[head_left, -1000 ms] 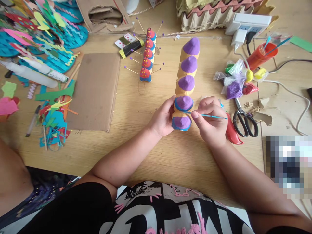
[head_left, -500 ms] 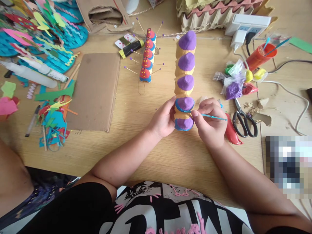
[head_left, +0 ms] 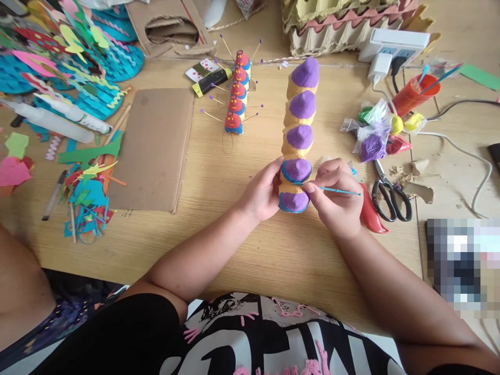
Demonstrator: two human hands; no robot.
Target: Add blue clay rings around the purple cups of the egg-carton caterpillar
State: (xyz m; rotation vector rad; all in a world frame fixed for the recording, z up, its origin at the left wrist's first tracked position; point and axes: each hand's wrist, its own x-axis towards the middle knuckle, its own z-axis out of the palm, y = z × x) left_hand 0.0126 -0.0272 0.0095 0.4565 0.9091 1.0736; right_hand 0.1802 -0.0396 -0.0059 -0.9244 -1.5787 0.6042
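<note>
Left hand (head_left: 262,194) clamped on near part of egg-carton strip (head_left: 299,136), yellow with purple bumps, blue rims on the two nearest; strip runs away from near edge of worktop (head_left: 219,229). Right hand (head_left: 336,197) pinches thin blue stick (head_left: 339,191), fingers together on it, tip at strip between the two nearest bumps. Scissors (head_left: 387,192) just right of right hand, cardboard sheet (head_left: 152,151) left of left hand, red-and-blue caterpillar (head_left: 237,94) beyond, toward far edge
</note>
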